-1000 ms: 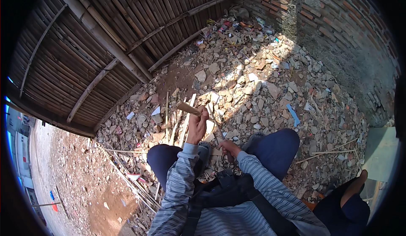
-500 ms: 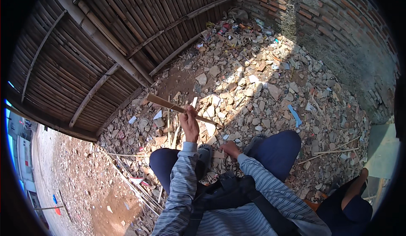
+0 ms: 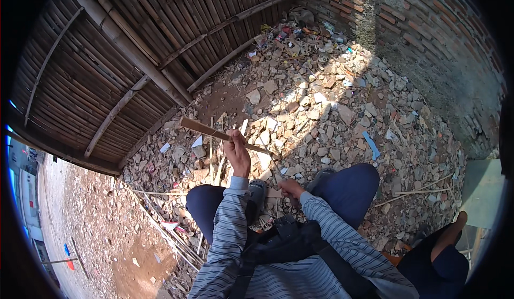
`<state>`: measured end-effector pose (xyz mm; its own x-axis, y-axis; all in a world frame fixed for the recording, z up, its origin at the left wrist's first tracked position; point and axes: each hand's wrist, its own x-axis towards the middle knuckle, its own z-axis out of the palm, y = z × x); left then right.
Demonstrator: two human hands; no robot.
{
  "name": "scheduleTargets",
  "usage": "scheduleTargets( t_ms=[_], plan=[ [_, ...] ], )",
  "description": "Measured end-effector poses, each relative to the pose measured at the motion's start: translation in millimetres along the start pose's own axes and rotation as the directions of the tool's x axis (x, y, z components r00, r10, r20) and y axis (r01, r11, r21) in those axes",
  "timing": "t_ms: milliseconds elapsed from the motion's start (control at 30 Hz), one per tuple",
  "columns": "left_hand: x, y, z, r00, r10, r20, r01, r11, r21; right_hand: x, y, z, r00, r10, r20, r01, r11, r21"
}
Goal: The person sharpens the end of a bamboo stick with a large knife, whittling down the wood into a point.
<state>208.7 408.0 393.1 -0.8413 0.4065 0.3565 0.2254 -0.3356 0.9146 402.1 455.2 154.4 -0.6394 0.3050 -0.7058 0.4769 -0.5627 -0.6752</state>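
Observation:
My left hand is closed round the middle of a flat split-bamboo strip, held aslant above the rubble between my knees. Its wider end points up and left, its narrow end down and right. Low between my knees, my right hand grips a thin, blade-like tool. The tool's slim tip reaches up to the narrow end of the strip; whether they touch I cannot tell. The tool's handle is hidden in my fingers.
Loose stones and litter cover the ground. A bamboo-slat wall stands at the far left, a brick wall at the far right. Thin bamboo sticks lie by my left knee. At lower right is another person's bent leg.
The blade-like tool in my right hand now shows, tilted up toward the strip's lower end. My left hand and the strip have shifted slightly left and down.

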Motion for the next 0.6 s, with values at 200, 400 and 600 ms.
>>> scheduleTargets(
  t_ms=[200, 400, 600],
  plan=[
    [2.5, 0.0, -1.5, 1.000, 0.010, -0.017, -0.010, 1.000, 0.029, -5.0, -12.1, 8.6, 0.956, 0.039, 0.289, -0.159, 0.901, 0.404],
    [5.9, -1.8, -4.0, 0.999, 0.019, -0.035, -0.020, 1.000, -0.009, -17.9, -23.0, 19.9, 0.991, -0.104, -0.081, 0.087, 0.978, -0.191],
    [6.4, -4.5, -13.1, 1.000, 0.003, -0.031, -0.004, 0.999, -0.036, -10.2, -25.5, 36.9, 0.843, -0.506, -0.181, 0.387, 0.806, -0.447]
  ],
)
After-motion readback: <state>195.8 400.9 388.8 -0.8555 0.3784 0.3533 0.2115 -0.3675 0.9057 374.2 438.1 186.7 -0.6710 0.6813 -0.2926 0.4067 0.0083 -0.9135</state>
